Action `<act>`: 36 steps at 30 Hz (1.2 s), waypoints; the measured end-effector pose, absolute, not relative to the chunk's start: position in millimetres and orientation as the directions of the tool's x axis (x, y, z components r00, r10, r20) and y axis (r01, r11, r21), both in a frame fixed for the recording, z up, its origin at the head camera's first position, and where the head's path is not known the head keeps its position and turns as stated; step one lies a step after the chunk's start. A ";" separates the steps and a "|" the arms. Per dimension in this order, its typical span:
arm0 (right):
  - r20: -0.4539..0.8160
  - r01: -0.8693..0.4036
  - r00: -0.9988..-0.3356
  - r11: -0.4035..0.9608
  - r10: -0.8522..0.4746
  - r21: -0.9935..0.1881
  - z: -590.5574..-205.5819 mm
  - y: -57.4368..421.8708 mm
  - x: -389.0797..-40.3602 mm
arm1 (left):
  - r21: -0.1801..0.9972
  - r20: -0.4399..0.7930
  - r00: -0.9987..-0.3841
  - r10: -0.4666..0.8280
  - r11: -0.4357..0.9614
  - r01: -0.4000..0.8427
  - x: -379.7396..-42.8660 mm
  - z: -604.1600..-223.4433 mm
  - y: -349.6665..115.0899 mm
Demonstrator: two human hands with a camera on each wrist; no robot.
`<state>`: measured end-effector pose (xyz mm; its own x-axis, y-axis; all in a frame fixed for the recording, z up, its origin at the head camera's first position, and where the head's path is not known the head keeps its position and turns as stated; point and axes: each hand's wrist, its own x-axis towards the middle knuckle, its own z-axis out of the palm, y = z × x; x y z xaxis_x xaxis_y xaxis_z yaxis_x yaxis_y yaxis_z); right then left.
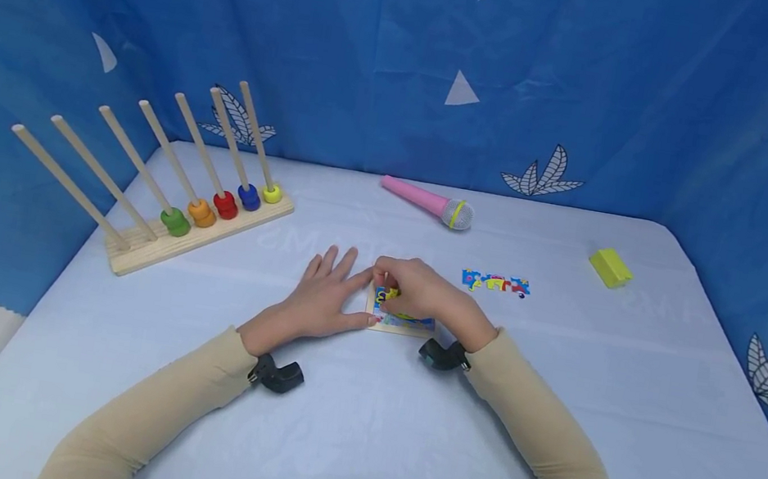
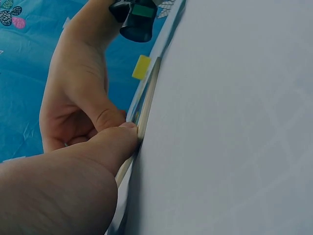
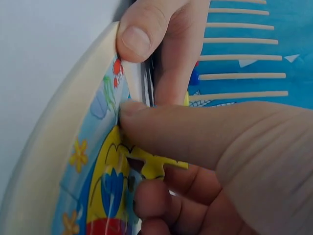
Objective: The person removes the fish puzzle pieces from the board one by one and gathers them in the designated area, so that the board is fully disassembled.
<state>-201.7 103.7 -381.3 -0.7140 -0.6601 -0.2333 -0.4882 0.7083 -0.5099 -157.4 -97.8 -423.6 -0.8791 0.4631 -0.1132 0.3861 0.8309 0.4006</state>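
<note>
Inspecting your work as it stands: a small puzzle board (image 1: 403, 332) lies on the tabletop (image 1: 354, 442) directly in front of you, and the job is judged part done. Its near section carries picture inside the pale wooden border; the right wrist view shows print in blue, yellow and red there. The far section is largely covered by your right hand, so it cannot be certified as filled or bare.

Your right hand (image 1: 414, 287) pinches a yellow puzzle piece (image 3: 154, 169) between thumb and curled fingers, over the board. That piece sticks out from the picture and is judged not yet seated. Your left hand (image 1: 324, 301) lies spread wide beside the board, fingers straight, with its thumb against the near left corner; this appears to steady the board.

Outstanding: a row of loose puzzle pieces (image 1: 495, 283) lies on the tabletop to the right of the board, apart from it. Their exact number cannot be told. Judging by their similar print, you have these left to place, besides the piece in your grip.

Not involved, on present evidence: the peg rack (image 1: 162, 248) at your left, the pink microphone (image 1: 416, 195) beyond the board, and the yellow block (image 1: 610, 268) at far right. Neither hand touches them.
</note>
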 end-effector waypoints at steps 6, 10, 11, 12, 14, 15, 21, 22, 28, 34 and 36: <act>-0.229 -0.493 -0.702 0.693 -0.674 -0.527 -381.2 109.7 -205.3 | 0.393 -0.113 -0.880 0.462 0.834 0.388 -158.1 -424.8 -96.2; -0.239 -0.473 -0.704 0.693 -0.668 -0.543 -379.6 112.6 -206.4 | 0.386 -0.116 -0.881 0.458 0.839 0.385 -158.5 -424.5 -95.1; -0.238 -0.473 -0.702 0.690 -0.671 -0.548 -379.4 113.2 -206.6 | 0.385 -0.119 -0.882 0.456 0.840 0.383 -158.5 -424.3 -94.8; -0.237 -0.471 -0.702 0.687 -0.672 -0.554 -379.0 113.6 -206.5 | 0.384 -0.122 -0.882 0.455 0.841 0.381 -158.5 -424.2 -94.6; -0.232 -0.469 -0.700 0.680 -0.675 -0.564 -378.7 114.3 -206.4 | 0.382 -0.120 -0.882 0.456 0.841 0.383 -158.1 -423.9 -94.3; -0.228 -0.469 -0.699 0.675 -0.678 -0.570 -378.7 114.7 -206.5 | 0.382 -0.118 -0.882 0.457 0.841 0.384 -157.9 -423.8 -94.3; -0.226 -0.466 -0.697 0.670 -0.680 -0.577 -380.2 116.8 -207.3 | 0.381 -0.111 -0.879 0.465 0.836 0.394 -156.5 -422.7 -94.0; -0.230 -0.465 -0.697 0.672 -0.679 -0.576 -380.3 117.0 -207.4 | 0.381 -0.111 -0.878 0.465 0.836 0.395 -156.4 -422.6 -94.0; -0.185 -0.484 -0.706 0.657 -0.683 -0.579 -370.3 122.6 -209.6 | 0.374 -0.109 -0.880 0.461 0.840 0.394 -157.0 -423.2 -94.7; -0.076 -0.454 -0.784 0.652 -0.616 -0.607 -350.7 147.6 -211.1 | 0.377 -0.122 -0.886 0.447 0.847 0.375 -157.6 -423.3 -95.1; -0.080 -0.418 -0.815 0.679 -0.573 -0.603 -349.2 159.9 -210.9 | 0.385 -0.123 -0.887 0.446 0.845 0.371 -157.0 -422.9 -95.5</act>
